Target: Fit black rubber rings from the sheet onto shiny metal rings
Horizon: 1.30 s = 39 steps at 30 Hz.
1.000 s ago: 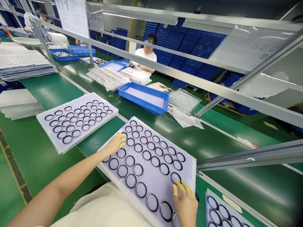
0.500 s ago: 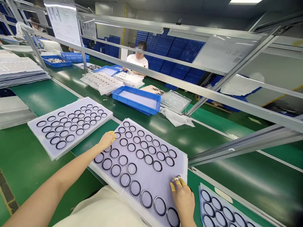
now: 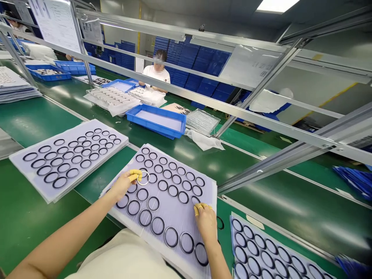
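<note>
Your left hand (image 3: 123,185) is out over the sheet with its grip closed on a pale ring (image 3: 143,178), pinched in yellow finger cots (image 3: 134,175)! Your right hand (image 3: 205,223) sits down at the sheet's far edge, fingers bunched together just below a black ring (image 3: 195,200), and from here I can't tell whether that grip has hold of anything. Under both hands, the white sheet (image 3: 177,217) carries rows of black rings and lies on the green surface (image 3: 37,124). A second ringed sheet (image 3: 29,170) lies off to your left, and a third (image 3: 252,221) sits to your right, just past the near sheet.

Further up the line, a blue tray (image 3: 154,128) holds a pale liner, with a white tray of small parts (image 3: 112,99) beyond it and a clear plastic tray (image 3: 202,121) beside it. A metal rail (image 3: 174,93) cuts across your view of them, and behind it a co-worker (image 3: 155,71) works in front of stacked blue crates (image 3: 186,66).
</note>
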Available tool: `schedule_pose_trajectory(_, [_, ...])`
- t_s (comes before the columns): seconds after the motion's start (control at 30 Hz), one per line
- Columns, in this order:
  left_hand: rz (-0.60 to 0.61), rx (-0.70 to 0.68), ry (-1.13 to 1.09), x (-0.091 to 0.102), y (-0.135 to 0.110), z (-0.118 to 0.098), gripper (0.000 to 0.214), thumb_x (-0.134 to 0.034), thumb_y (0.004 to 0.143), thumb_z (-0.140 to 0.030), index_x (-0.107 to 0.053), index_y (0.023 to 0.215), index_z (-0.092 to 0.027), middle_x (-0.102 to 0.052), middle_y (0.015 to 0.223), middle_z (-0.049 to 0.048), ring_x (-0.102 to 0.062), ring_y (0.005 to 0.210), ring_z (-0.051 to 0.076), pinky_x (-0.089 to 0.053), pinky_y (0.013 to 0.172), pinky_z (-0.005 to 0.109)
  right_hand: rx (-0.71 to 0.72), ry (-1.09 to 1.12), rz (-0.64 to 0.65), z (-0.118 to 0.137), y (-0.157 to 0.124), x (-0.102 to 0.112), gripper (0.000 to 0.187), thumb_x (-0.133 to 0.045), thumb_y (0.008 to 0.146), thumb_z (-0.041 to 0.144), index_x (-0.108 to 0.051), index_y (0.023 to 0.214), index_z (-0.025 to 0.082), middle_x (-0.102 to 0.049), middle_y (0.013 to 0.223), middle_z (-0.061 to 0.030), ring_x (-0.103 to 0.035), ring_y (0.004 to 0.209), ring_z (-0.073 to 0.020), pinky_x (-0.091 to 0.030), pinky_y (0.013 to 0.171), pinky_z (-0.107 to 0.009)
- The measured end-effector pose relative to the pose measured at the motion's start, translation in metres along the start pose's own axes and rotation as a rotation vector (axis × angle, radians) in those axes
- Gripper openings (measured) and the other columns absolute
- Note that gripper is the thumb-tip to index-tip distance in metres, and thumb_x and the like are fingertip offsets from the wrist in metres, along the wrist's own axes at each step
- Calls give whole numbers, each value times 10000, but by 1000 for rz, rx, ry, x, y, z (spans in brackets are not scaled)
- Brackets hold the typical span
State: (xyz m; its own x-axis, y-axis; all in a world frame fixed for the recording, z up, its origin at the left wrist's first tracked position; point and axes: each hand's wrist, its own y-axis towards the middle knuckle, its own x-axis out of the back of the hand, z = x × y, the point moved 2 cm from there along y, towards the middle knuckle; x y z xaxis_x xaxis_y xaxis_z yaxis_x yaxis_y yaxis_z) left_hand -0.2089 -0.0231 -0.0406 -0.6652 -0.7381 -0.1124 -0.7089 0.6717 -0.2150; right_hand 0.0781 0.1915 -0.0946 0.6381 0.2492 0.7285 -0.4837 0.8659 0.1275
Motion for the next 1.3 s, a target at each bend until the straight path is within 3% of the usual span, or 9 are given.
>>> schedule_pose_trajectory(0.1, [104, 71, -44, -21, -29, -7, 271, -677, 662, -342, -702, 837, -136, -659, 762, 60, -566, 697, 155, -426, 651, 271, -95, 272, -32, 29, -23, 13, 288, -558, 801, 453, -670, 861, 195, -700, 880, -120, -620, 816, -279, -471, 795, -449])
schedule_pose_trajectory(0.2, [274, 121, -46, -44, -53, -17, 229, -734, 669, -326, -721, 816, -152, -652, 783, 44, -552, 723, 149, -436, 705, 279, -142, 542, 51, 71, -56, 22, 364, -484, 853, 546, -625, 882, 211, -712, 817, -77, -644, 666, -218, -524, 640, -367])
schedule_pose_trajectory(0.37, [617, 58, -97, -76, -80, -35, 276, -747, 708, -425, -730, 800, -165, -582, 833, 33, -532, 719, 131, -438, 668, 258, -329, 1300, 396, 132, -95, 32, 265, -724, 745, 459, -687, 775, 199, -678, 614, -21, -591, 513, -123, -475, 501, -222])
schedule_pose_trajectory(0.5, [762, 36, -136, -85, -91, -46, 287, -721, 745, -439, -716, 750, -152, -528, 748, 12, -505, 663, 105, -417, 631, 235, -364, 1418, 492, 145, -101, 42, 230, -729, 765, 414, -705, 780, 186, -704, 631, -28, -609, 515, -102, -463, 495, -184])
schedule_pose_trajectory(0.77, [785, 178, -216, -94, -95, -45, 229, -744, 739, -382, -697, 716, -159, -514, 732, -10, -472, 662, 91, -383, 626, 214, -394, 1467, 530, 140, -102, 51, 209, -687, 806, 402, -677, 814, 193, -710, 665, -37, -652, 548, -146, -427, 467, -212])
schedule_pose_trajectory(0.93, [744, 206, -178, -99, -94, -48, 237, -753, 718, -395, -717, 708, -161, -540, 747, 4, -482, 671, 108, -393, 629, 229, -360, 1453, 544, 140, -100, 52, 250, -711, 766, 454, -698, 820, 210, -666, 666, -25, -573, 521, -130, -426, 516, -262])
schedule_pose_trajectory(1.03, [698, 210, -156, -99, -93, -51, 234, -744, 727, -403, -759, 795, -180, -565, 784, 20, -503, 695, 114, -408, 655, 237, -310, 1423, 402, 136, -96, 58, 237, -753, 715, 451, -698, 709, 221, -599, 684, -7, -520, 578, -127, -432, 580, -284])
schedule_pose_trajectory(1.17, [616, 238, -229, -95, -91, -56, 265, -735, 745, -382, -756, 964, -233, -630, 887, 43, -568, 766, 127, -421, 677, 234, -402, 1445, 159, 124, -90, 68, 204, -751, 713, 433, -675, 713, 244, -508, 672, 8, -422, 588, -135, -408, 582, -293])
schedule_pose_trajectory(1.3, [615, 247, -329, -91, -94, -59, 231, -754, 742, -295, -747, 968, -247, -655, 889, 35, -618, 750, 123, -442, 648, 224, -476, 1515, 245, 116, -94, 58, 198, -706, 761, 411, -653, 701, 231, -462, 622, 23, -359, 544, -118, -371, 559, -286])
